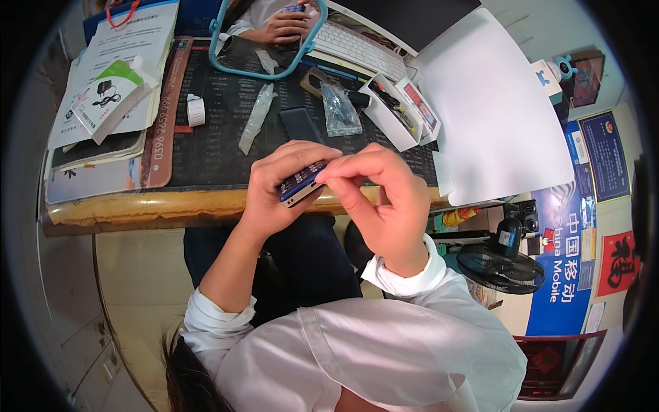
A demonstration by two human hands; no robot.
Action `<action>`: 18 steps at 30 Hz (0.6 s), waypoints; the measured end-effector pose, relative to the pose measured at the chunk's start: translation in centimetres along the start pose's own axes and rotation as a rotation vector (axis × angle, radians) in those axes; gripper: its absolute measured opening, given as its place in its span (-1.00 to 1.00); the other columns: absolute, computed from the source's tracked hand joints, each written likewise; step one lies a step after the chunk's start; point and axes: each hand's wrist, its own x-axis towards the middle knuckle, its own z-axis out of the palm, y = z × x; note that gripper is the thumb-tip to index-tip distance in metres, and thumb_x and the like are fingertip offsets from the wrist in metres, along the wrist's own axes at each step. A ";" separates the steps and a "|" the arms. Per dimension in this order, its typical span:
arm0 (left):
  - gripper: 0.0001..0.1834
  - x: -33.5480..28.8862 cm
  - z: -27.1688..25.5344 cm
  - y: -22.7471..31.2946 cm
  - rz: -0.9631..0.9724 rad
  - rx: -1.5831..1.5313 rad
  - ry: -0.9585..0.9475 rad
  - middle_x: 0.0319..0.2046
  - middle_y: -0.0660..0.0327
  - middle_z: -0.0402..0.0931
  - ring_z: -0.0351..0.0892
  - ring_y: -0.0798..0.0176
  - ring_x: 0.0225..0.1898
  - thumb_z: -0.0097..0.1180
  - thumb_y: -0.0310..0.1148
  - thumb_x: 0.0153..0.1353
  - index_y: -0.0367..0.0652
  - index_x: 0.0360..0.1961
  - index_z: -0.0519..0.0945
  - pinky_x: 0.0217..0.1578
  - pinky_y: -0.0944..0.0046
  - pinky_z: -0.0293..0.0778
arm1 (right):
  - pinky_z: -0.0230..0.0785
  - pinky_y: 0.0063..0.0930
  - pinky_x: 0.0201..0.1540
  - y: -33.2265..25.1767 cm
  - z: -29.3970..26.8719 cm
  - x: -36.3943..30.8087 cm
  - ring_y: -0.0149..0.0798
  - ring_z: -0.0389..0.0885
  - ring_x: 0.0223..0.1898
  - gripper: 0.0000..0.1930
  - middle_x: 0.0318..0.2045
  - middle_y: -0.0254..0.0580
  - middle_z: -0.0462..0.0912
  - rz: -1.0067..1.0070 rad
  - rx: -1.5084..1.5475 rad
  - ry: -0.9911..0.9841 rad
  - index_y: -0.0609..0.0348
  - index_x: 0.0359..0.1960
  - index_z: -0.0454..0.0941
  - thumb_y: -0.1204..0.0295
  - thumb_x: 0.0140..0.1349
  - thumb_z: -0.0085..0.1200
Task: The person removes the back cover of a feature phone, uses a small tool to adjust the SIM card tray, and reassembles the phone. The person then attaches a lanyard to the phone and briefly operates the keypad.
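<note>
My left hand [271, 182] is wrapped round a blue keypad phone [296, 184], held tilted just in front of the desk's front edge. Its keys face up, and small openings show along its pale side. My right hand [388, 199] meets the phone's right end with thumb and forefinger pinched together. Whatever sits between those fingertips is too small to make out. Beyond the hands, a dark flat rectangular object [301, 123] lies on the black desk mat [213, 154]. A clear plastic bag [341, 110] and an empty-looking plastic sleeve [257, 118] are close to it.
An open white box [395, 113] with cables stands at the right, beside a large white panel [494, 103]. A blue-framed mirror [268, 74] and a keyboard [357, 48] are at the back. Papers [123, 48], a small charger box [110, 99] and a label roll [195, 110] lie left.
</note>
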 end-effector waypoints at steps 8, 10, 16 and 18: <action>-0.50 0.0 -0.1 -0.2 -0.021 0.017 0.015 -0.13 0.11 0.72 0.70 0.06 -0.07 0.27 -0.68 -0.13 -0.25 -0.05 0.70 0.03 0.17 0.54 | 0.51 -0.59 -0.17 0.9 0.2 -0.4 -0.43 0.69 -0.21 -0.89 -0.24 -0.15 0.73 0.093 0.417 0.119 0.35 -0.16 0.57 0.59 0.35 0.21; -0.50 0.0 -0.1 -0.1 -0.010 0.015 0.017 -0.13 0.11 0.72 0.70 0.07 -0.07 0.27 -0.68 -0.13 -0.25 -0.05 0.70 0.02 0.18 0.54 | 0.51 -0.59 -0.19 0.8 0.1 -0.5 -0.42 0.68 -0.24 -0.89 -0.25 -0.16 0.72 0.018 0.289 0.134 0.33 -0.16 0.58 0.60 0.33 0.22; -0.52 0.0 0.0 0.1 -0.028 0.017 0.013 -0.13 0.08 0.71 0.69 0.07 -0.07 0.27 -0.69 -0.11 -0.26 -0.05 0.70 0.02 0.17 0.54 | 0.48 -0.56 -0.25 0.5 0.4 -0.4 -0.33 0.60 -0.36 -0.82 -0.33 -0.24 0.69 -0.129 0.009 0.148 0.22 -0.20 0.64 0.67 0.19 0.32; -0.50 0.1 0.1 0.1 -0.025 0.014 0.019 -0.16 0.11 0.71 0.70 0.08 -0.07 0.27 -0.68 -0.13 -0.24 -0.04 0.70 0.02 0.19 0.55 | 0.45 -0.52 -0.29 0.9 0.6 -0.5 -0.29 0.59 -0.37 -0.78 -0.35 -0.25 0.68 -0.171 -0.037 0.159 0.19 -0.20 0.65 0.68 0.14 0.34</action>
